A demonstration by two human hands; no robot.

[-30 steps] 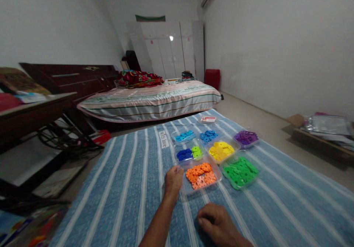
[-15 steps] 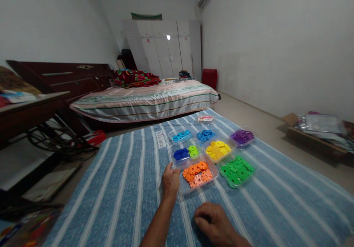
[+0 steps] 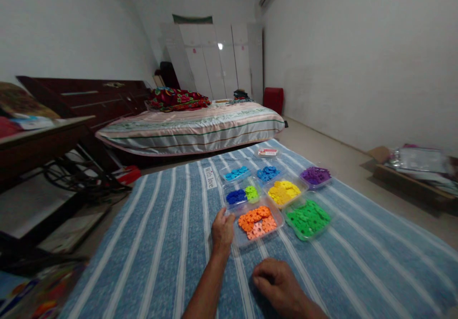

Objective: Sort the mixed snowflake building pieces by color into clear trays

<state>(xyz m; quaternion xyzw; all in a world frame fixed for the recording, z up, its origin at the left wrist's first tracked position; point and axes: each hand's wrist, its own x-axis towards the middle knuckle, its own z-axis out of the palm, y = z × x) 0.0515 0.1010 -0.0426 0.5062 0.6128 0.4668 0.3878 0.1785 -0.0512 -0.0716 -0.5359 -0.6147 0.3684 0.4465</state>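
Left hand (image 3: 222, 228): at the left side of a clear, rectangular plastic tray (image 3: 241, 238), nearest the person among the trays at this end of the group. Thumb and forefinger lie at the tray's left edge; cannot tell whether they are clamped on the rim or merely resting against it.

Right hand (image 3: 277, 281): to the near right of that tray and apart from it, over the striped cloth. Fingers drawn together in a loose fist, thumb alongside; the inside of the fist is hidden.

Tray contents: flat, flower-shaped orange pieces (image 3: 255, 217) overlapping along the far and left sides, with paler orange pieces (image 3: 262, 230) towards the near right. The tray's left part is bare.

Surroundings: all trays sit on a blue cloth with white stripes (image 3: 161, 247). Just right of the orange tray, bright green pieces (image 3: 309, 219); to its far right, yellow pieces (image 3: 284, 192). Beyond its far left edge, dark blue pieces (image 3: 235, 196) lie left of lime green pieces (image 3: 252, 193) in one tray. Farther off: light blue pieces (image 3: 236, 173) at left, mid-blue pieces (image 3: 268, 173) to their right, purple pieces (image 3: 315, 175) at far right.
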